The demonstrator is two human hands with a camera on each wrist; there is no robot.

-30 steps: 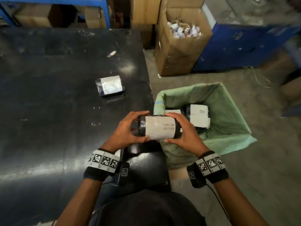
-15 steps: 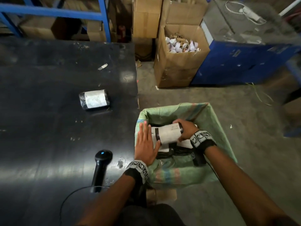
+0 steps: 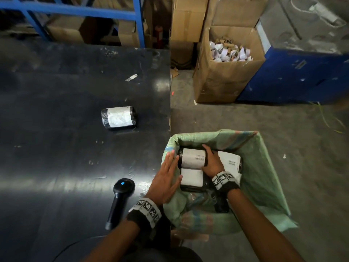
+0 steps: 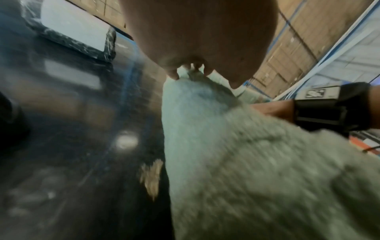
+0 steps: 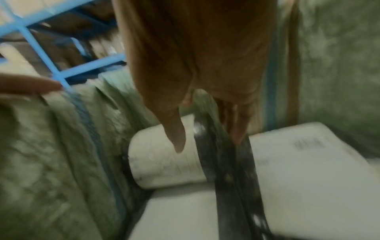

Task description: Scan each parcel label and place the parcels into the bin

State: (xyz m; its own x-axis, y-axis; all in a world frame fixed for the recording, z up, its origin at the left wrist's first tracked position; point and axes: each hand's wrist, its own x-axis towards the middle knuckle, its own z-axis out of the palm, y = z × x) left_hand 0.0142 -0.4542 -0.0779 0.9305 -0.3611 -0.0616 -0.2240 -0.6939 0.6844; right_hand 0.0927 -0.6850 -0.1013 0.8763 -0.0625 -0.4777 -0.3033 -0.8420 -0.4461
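In the head view my right hand (image 3: pixel 206 157) grips the right end of a black-wrapped parcel (image 3: pixel 192 157) with a white barcode label, low inside the green-sack-lined bin (image 3: pixel 264 167). The right wrist view shows the thumb on the parcel's label (image 5: pixel 164 162) and the fingers (image 5: pixel 238 129) behind its black end. Two other labelled parcels (image 3: pixel 229 161) (image 3: pixel 191 177) lie in the bin beside and under it. My left hand (image 3: pixel 168 167) is flat with straight fingers against the sack's left rim (image 4: pixel 205 113). One more parcel (image 3: pixel 119 117) lies on the black table (image 3: pixel 56 148).
A black handheld scanner (image 3: pixel 120 197) with a blue light lies on the table near its front right corner, its cable trailing towards me. Cardboard boxes (image 3: pixel 222 76), a blue cabinet (image 3: pixel 302 72) and blue racking (image 3: pixel 75 10) stand beyond on the concrete floor.
A second ago both hands held the parcel above the bin's near edge. The right hand alone has since lowered it into the bin; the left hand let go and lies against the sack's rim.
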